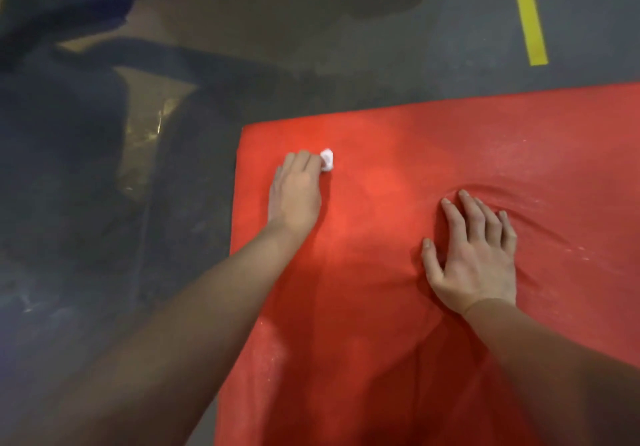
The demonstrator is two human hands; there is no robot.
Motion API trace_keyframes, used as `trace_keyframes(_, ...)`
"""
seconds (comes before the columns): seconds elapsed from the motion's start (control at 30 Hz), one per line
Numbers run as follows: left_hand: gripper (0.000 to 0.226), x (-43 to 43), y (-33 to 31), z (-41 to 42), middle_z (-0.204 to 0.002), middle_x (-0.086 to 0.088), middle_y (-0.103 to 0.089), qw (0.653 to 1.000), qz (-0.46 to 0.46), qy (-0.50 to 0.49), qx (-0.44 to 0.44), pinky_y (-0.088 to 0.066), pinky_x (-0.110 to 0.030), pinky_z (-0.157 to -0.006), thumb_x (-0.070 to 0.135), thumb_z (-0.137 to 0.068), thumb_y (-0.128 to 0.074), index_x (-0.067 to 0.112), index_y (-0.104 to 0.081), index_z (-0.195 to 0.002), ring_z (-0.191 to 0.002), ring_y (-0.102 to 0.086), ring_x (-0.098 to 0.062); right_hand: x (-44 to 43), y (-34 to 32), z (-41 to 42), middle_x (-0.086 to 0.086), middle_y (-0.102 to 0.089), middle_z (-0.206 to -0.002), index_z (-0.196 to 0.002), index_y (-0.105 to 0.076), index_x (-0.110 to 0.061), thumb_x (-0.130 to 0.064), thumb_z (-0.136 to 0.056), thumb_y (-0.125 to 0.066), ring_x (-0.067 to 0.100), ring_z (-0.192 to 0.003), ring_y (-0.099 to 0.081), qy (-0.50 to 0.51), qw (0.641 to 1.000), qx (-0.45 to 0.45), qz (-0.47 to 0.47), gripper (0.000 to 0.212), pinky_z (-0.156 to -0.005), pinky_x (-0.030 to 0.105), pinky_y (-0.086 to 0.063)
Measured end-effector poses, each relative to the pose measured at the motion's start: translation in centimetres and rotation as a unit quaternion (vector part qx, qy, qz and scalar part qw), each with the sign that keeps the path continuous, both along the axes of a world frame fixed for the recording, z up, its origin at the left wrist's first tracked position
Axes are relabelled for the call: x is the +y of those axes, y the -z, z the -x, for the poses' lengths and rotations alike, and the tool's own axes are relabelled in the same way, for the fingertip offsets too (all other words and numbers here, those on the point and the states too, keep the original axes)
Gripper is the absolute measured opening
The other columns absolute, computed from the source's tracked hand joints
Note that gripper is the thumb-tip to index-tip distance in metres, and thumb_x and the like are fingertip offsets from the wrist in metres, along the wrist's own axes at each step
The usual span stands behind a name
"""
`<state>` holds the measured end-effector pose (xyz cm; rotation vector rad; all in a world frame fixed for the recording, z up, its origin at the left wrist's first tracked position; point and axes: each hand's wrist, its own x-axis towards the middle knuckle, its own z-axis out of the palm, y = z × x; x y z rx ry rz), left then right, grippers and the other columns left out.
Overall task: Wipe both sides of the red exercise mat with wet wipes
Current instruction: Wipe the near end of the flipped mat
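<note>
The red exercise mat lies flat on the grey floor and fills the lower right of the head view. My left hand rests on the mat near its far left corner, fingers curled round a small bunched white wet wipe that sticks out past the fingertips. My right hand lies flat on the mat with fingers spread and straight, pressing it down; the mat wrinkles around the fingertips.
Grey concrete floor surrounds the mat. Yellow tape lines mark the floor at the far right. A dark blurred shape and a shiny plastic-covered patch lie to the left of the mat.
</note>
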<state>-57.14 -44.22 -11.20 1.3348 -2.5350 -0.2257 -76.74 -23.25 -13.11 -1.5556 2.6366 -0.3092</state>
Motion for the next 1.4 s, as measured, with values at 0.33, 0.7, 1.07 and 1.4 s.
trace_keyframes(0.33, 0.018, 1.7, -3.5, 1.2, -0.113, -0.015, -0.070, 0.989, -0.104, -0.054, -0.089, -0.047, -0.042, -0.082, 0.020, -0.103, -0.055, 0.016, -0.072, -0.106, -0.111, -0.064, -0.036, -0.1, 0.1, 0.1, 0.010, -0.037, -0.157, -0.146, -0.046, -0.015, -0.055, -0.089, -0.044, 0.032, -0.144, -0.032, -0.007, 1.000, -0.002, 0.006, 0.069, -0.123, 0.052, -0.016)
trace_keyframes(0.7, 0.033, 6.8, -3.4, -1.8, -0.114, -0.009, -0.063, 0.985, -0.121, -0.094, -0.085, -0.040, -0.040, -0.082, 0.034, -0.109, -0.044, 0.010, -0.067, -0.107, -0.113, -0.055, -0.030, 8.1, -2.0, -3.5, 0.009, 0.030, -0.164, -0.158, 0.020, -0.017, -0.109, -0.052, -0.012, 0.027, -0.150, 0.030, -0.132, 0.956, -0.112, -0.237, 0.144, -0.119, 0.058, 0.016)
trace_keyframes(1.07, 0.022, 3.4, -2.9, -3.6, -0.113, -0.011, -0.068, 0.979, -0.148, -0.078, -0.113, -0.045, -0.038, -0.078, 0.033, -0.102, -0.058, 0.019, -0.073, -0.108, -0.109, -0.065, -0.036, 11.2, -5.8, -8.6, 0.006, 0.065, -0.136, -0.132, 0.057, -0.020, -0.100, -0.018, -0.058, 0.031, -0.128, 0.059, -0.068, 0.880, -0.232, -0.408, 0.180, -0.111, 0.063, 0.029)
trace_keyframes(1.4, 0.006, 11.8, -9.8, -7.5, -0.093, 0.006, -0.060, 0.860, -0.371, 0.131, -0.325, -0.033, -0.024, -0.060, 0.022, -0.090, -0.058, 0.024, -0.064, -0.090, -0.084, -0.058, -0.019, 11.0, -7.0, -8.6, 0.005, 0.064, -0.138, -0.138, 0.051, -0.020, -0.097, -0.025, -0.066, 0.030, -0.131, 0.056, -0.067, 0.881, -0.228, -0.409, 0.180, -0.112, 0.064, 0.026)
